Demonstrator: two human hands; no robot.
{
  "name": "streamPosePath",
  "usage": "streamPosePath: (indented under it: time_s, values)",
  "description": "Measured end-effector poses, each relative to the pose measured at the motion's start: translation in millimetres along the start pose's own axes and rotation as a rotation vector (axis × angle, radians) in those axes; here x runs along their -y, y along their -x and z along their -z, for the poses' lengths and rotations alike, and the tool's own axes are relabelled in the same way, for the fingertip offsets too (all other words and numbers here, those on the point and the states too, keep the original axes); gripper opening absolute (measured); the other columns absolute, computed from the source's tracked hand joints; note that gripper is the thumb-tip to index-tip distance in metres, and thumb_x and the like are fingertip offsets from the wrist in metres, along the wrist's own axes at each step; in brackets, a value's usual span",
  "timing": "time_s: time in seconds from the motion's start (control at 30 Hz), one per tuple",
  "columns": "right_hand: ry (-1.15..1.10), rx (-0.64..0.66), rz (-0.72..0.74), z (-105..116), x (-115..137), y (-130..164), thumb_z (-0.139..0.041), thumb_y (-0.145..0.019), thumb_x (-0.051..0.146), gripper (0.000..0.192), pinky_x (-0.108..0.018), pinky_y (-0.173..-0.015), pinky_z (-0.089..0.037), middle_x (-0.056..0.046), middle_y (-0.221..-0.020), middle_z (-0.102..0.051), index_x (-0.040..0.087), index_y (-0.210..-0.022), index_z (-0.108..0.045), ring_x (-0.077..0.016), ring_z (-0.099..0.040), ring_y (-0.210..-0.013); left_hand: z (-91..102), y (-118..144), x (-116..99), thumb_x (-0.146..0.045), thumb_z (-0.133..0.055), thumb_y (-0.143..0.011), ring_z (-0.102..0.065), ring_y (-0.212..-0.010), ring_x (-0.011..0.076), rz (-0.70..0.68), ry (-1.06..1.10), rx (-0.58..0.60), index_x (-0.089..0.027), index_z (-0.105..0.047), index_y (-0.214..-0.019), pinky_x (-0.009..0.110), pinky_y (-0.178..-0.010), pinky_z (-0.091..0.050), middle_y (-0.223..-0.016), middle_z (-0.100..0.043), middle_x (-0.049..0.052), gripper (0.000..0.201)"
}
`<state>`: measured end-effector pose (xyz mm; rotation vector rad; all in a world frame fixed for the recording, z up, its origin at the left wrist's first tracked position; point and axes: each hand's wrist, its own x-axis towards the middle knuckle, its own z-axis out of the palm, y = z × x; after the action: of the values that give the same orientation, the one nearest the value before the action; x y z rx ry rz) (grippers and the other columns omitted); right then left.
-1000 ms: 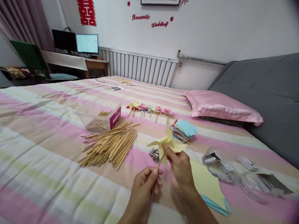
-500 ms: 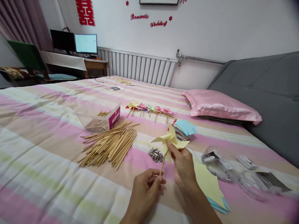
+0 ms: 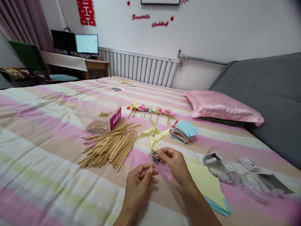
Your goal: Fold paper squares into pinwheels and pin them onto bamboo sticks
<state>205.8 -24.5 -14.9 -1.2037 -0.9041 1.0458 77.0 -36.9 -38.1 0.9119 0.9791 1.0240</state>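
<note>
A yellow paper pinwheel (image 3: pixel 153 135) stands upright on a thin wooden stick. My left hand (image 3: pixel 139 185) pinches the lower end of that stick. Just right of the stick, my right hand (image 3: pixel 174 164) hovers below the pinwheel with its fingers curled and pinched together near a small pile of shiny metal pins (image 3: pixel 155 157) on the bed; whether it holds a pin cannot be made out. A heap of wooden sticks (image 3: pixel 110 145) lies to the left.
A clear plastic box (image 3: pixel 99 118) with sticks sits behind the heap. Several finished pinwheels (image 3: pixel 151 110) lie in a row further back. A stack of coloured paper squares (image 3: pixel 183 131), loose yellow and blue sheets (image 3: pixel 208 185), clear plastic packaging (image 3: pixel 225 168) and a pink pillow (image 3: pixel 223 107) lie to the right.
The pinwheel has swung left and upright on its stick. My right hand has let go of the paper and dropped down beside the stick, near the pins.
</note>
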Motion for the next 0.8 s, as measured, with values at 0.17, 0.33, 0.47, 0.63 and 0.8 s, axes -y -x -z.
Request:
streamPosePath:
  time_s: [0.17,0.33,0.47,0.63,0.8]
  values:
    - [-0.04,-0.149,0.005,4.0,4.4,-3.3,-0.076,-0.063,0.039,0.027,-0.022,-0.059,-0.037,0.002,-0.06,-0.057,0.014,-0.065,-0.064,-0.0095,-0.047,-0.059,-1.0,0.4,-0.2,-0.046,-0.075,-0.061,-0.059,-0.055,0.0143,0.001,0.009,-0.006,-0.011,-0.064,-0.083,0.028,-0.05,-0.052,-0.075,-0.071,0.011,0.043]
    - [-0.071,-0.268,0.008,6.3,5.5,-7.2,-0.076,-0.059,0.039,0.028,-0.022,-0.061,-0.038,0.003,-0.061,-0.057,0.015,-0.064,-0.063,-0.0103,-0.048,-0.062,-1.3,0.4,2.2,-0.046,-0.075,-0.061,-0.059,-0.055,0.0142,0.006,0.016,0.001,-0.011,-0.064,-0.082,0.028,-0.05,-0.052,-0.074,-0.07,0.01,0.042]
    - [-0.065,-0.315,0.034,6.6,5.9,-8.2,-0.075,-0.061,0.042,0.029,-0.023,-0.065,-0.039,0.003,-0.065,-0.058,0.016,-0.068,-0.064,-0.0111,-0.05,-0.067,-0.7,0.4,2.0,-0.045,-0.074,-0.062,-0.059,-0.055,0.0139,0.004,0.013,0.014,-0.011,-0.065,-0.082,0.027,-0.05,-0.051,-0.074,-0.071,0.01,0.04]
    - [-0.095,-0.323,0.041,3.5,9.7,-5.8,-0.076,-0.061,0.045,0.04,-0.024,-0.068,-0.042,-0.001,-0.08,-0.062,0.016,-0.085,-0.063,-0.0142,-0.056,-0.075,1.4,1.3,-1.2,-0.043,-0.074,-0.064,-0.06,-0.056,0.0138,-0.03,0.018,-0.028,-0.011,-0.065,-0.082,0.025,-0.051,-0.05,-0.075,-0.071,0.01,0.037]
    - [-0.105,-0.326,0.035,1.3,9.3,-3.5,-0.077,-0.061,0.042,0.046,-0.025,-0.068,-0.044,-0.003,-0.087,-0.064,0.017,-0.095,-0.059,-0.0151,-0.058,-0.076,3.1,-0.9,-0.2,-0.042,-0.072,-0.066,-0.062,-0.057,0.0144,-0.048,0.005,-0.061,-0.012,-0.065,-0.08,0.025,-0.053,-0.048,-0.075,-0.072,0.01,0.034]
